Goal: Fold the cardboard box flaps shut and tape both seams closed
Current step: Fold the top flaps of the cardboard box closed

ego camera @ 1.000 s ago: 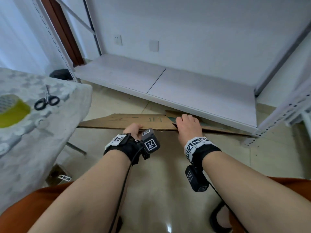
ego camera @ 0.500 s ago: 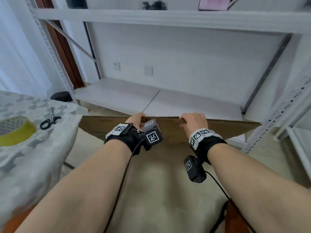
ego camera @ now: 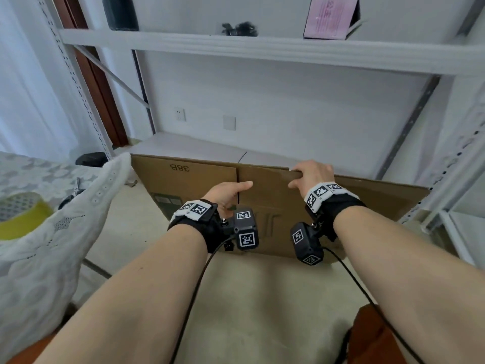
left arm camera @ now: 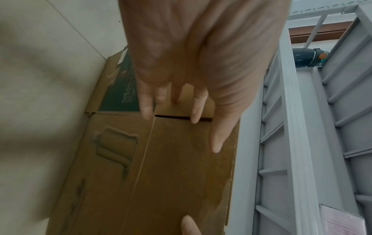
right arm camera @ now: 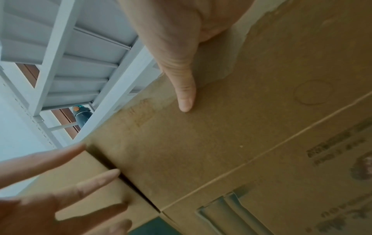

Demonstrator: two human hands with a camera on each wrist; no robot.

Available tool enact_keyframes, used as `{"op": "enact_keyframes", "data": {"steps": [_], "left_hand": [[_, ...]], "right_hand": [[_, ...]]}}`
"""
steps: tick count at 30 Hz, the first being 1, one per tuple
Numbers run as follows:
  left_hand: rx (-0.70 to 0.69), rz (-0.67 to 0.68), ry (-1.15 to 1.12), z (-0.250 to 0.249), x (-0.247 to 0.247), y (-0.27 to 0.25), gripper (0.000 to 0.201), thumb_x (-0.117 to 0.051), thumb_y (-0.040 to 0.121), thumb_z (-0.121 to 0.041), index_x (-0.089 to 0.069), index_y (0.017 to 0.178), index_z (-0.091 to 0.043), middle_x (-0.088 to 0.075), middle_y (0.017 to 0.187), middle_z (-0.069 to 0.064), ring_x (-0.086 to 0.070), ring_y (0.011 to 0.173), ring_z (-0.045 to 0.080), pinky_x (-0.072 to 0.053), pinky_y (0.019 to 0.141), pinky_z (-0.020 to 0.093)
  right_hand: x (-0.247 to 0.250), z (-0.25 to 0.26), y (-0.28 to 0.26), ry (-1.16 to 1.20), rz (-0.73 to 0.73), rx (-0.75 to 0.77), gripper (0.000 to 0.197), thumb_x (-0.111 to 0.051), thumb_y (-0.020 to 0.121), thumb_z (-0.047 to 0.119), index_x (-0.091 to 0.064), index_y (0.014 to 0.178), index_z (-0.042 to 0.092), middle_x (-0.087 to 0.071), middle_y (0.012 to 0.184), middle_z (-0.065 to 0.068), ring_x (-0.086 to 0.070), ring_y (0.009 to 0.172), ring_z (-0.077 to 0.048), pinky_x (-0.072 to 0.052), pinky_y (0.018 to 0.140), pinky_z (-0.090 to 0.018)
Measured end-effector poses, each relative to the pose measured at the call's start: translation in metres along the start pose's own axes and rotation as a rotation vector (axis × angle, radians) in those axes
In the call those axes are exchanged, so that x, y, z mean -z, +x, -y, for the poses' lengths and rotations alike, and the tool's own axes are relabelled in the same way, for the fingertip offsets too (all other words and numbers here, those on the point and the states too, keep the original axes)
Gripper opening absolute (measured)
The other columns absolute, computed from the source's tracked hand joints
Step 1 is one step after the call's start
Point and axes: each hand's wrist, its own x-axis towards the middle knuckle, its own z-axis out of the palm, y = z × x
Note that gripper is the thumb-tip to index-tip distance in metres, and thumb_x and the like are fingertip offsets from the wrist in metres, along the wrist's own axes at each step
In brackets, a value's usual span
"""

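A flattened cardboard box point(ego camera: 275, 206) stood on edge on the floor against the shelving, the right hand point(ego camera: 311, 174) curled over its top edge, the left hand point(ego camera: 228, 194) with fingers point(left arm camera: 196, 111) spread at the flap slit. It apparently needed opening out before folding and taping.

The cardboard box point(ego camera: 275, 206) hides its lower edge behind both wrist cameras; the right hand point(ego camera: 312, 174) has its fingertips out of sight over the top edge.

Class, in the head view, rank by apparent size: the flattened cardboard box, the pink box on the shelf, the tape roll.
1. flattened cardboard box
2. pink box and tape roll: similar, tape nearer and partly cut off, so unranked.
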Motion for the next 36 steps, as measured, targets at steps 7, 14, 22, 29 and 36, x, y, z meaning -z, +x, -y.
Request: {"op": "enact_keyframes", "data": {"steps": [7, 14, 22, 29, 36], "left_hand": [[-0.136, -0.03, 0.029, -0.019, -0.008, 0.004, 0.064, -0.075, 0.08, -0.025, -0.046, 0.137, -0.026, -0.038, 0.147, 0.004, -0.039, 0.122, 0.025, -0.053, 0.084, 0.038], [-0.059, 0.038, 0.123, -0.031, -0.001, 0.004, 0.086, -0.073, 0.081, -0.038, -0.021, 0.149, -0.035, -0.015, 0.159, 0.008, -0.039, 0.129, 0.042, -0.045, 0.099, 0.051], [-0.039, 0.046, 0.087, -0.022, 0.004, -0.002, 0.069, -0.055, 0.096, -0.027, -0.014, 0.151, -0.035, -0.008, 0.16, 0.004, -0.033, 0.134, 0.045, -0.043, 0.1, 0.055], [0.033, 0.021, 0.05, -0.026, 0.005, -0.013, 0.061, -0.061, 0.092, -0.034, -0.034, 0.143, -0.015, -0.038, 0.14, 0.012, -0.051, 0.116, 0.046, -0.053, 0.081, 0.05], [0.102, 0.057, 0.096, -0.017, -0.005, -0.009, 0.084, -0.065, 0.079, -0.058, -0.033, 0.141, -0.011, -0.048, 0.123, 0.019, -0.058, 0.079, 0.037, -0.049, 0.092, 0.055]], "right_hand": [[0.013, 0.019, 0.005, -0.012, -0.043, -0.137, 0.017, -0.067, 0.084, 0.017, -0.069, 0.101, 0.018, -0.071, 0.095, 0.001, -0.062, 0.097, -0.022, -0.033, 0.084, -0.028], [0.022, 0.05, 0.01, 0.034, -0.007, -0.174, 0.022, -0.071, 0.082, 0.023, -0.066, 0.103, 0.016, -0.07, 0.1, -0.005, -0.065, 0.095, -0.026, -0.043, 0.07, -0.028], [0.01, 0.074, 0.005, 0.15, 0.124, -0.15, 0.022, -0.07, 0.084, 0.02, -0.065, 0.1, 0.006, -0.069, 0.098, -0.01, -0.065, 0.09, -0.029, -0.05, 0.075, -0.031], [0.023, 0.074, 0.007, 0.133, 0.277, -0.178, 0.031, -0.071, 0.082, 0.032, -0.055, 0.09, 0.006, -0.059, 0.091, -0.01, -0.056, 0.082, -0.027, -0.042, 0.072, -0.03], [0.029, 0.067, 0.004, 0.035, 0.344, -0.19, 0.068, -0.073, 0.073, 0.046, -0.05, 0.124, 0.007, -0.06, 0.114, -0.01, -0.055, 0.094, -0.026, -0.044, 0.077, -0.03]]}}
